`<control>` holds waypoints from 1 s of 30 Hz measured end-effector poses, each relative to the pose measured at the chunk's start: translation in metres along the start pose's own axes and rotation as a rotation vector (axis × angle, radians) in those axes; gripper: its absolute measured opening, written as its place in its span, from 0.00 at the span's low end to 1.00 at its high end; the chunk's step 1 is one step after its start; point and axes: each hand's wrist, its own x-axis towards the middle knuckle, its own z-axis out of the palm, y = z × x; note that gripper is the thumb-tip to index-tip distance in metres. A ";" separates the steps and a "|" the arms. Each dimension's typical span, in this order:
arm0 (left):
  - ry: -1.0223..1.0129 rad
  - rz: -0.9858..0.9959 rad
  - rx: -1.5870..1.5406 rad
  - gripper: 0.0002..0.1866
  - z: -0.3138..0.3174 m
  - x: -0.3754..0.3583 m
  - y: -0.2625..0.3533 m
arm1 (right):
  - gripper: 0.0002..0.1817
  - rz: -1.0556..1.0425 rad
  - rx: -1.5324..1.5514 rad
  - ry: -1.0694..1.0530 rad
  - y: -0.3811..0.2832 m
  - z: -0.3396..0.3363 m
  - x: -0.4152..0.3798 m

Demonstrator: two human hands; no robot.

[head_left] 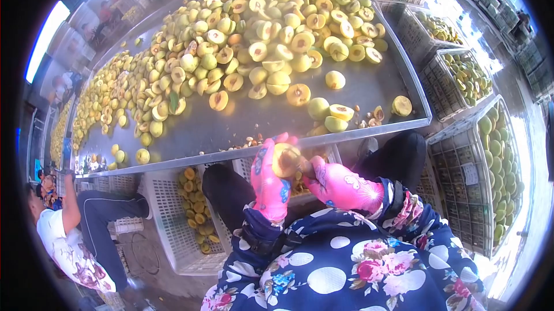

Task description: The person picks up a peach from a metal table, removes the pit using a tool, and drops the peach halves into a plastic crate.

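My left hand [269,181], in a pink patterned glove, is closed round a yellow peach half [285,160] just past the table's near edge. My right hand [345,185], gloved alike, is closed close against the fruit's right side. A small brownish thing shows at its fingertips, too blurred to name. On the metal table [196,117] beyond lies a large heap of halved peaches [271,34], many with the brown stone or its hollow showing. Near my hands are a few peach pieces [334,116] and loose stones [374,117].
Below the table edge stands a white crate [167,218] with peach halves in it. More fruit-filled crates [461,195] line the right side. My knees are under the table edge. At the left sits another person [72,218].
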 end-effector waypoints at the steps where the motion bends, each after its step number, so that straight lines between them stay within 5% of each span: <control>1: 0.013 0.016 0.028 0.19 -0.001 0.001 -0.002 | 0.10 0.004 0.009 -0.017 -0.003 0.000 0.001; 5: -0.009 -0.015 0.035 0.17 -0.011 0.006 -0.007 | 0.09 0.250 0.233 -0.231 -0.026 -0.014 0.003; 10: -0.027 -0.077 0.184 0.14 -0.024 0.019 -0.005 | 0.08 0.049 -0.010 -0.153 0.013 0.009 0.005; 17: 0.009 -0.124 0.125 0.11 -0.033 0.021 -0.014 | 0.11 0.086 0.066 -0.160 0.028 0.017 0.014; 20: 0.114 0.082 0.174 0.09 -0.036 0.020 -0.028 | 0.13 0.104 0.007 -0.176 0.035 0.021 0.019; 30: 0.234 0.175 0.318 0.05 -0.053 0.028 -0.045 | 0.15 0.137 -0.036 -0.240 0.038 0.039 0.028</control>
